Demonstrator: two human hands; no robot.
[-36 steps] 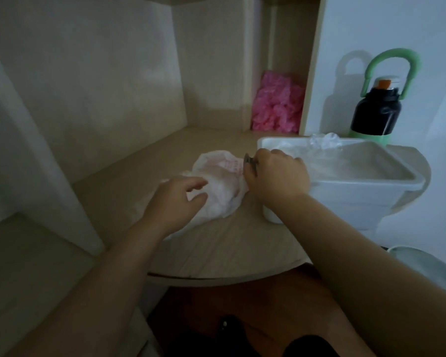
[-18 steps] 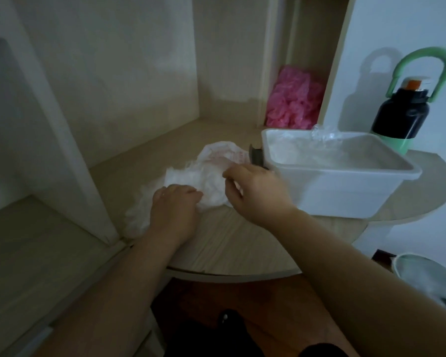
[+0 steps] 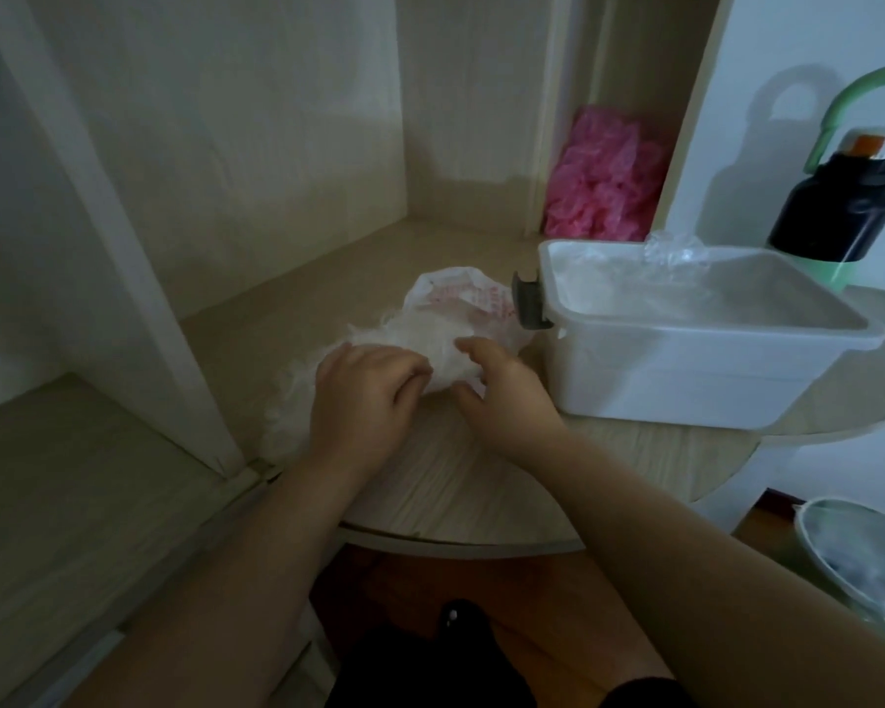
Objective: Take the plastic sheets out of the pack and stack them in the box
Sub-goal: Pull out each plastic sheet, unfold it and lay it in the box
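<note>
White crumpled plastic sheets [image 3: 404, 335] spilled from red-printed plastic pack [image 3: 456, 298] on pale wooden table [image 3: 456, 482] beside white plastic box [image 3: 685, 380] | left hand [image 3: 364, 396] dropped, curled, gripping sheets | right hand [image 3: 507, 396] returned from box, half-open, empty | next pull looked due

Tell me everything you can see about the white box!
The white box is a rectangular plastic tub with a wide rim and no lid on. A dark grey latch hangs at its left end. It stands upright on the round wooden tabletop, right of the pack. Clear plastic sheets lie inside, one crumpled up above the far rim.
</note>
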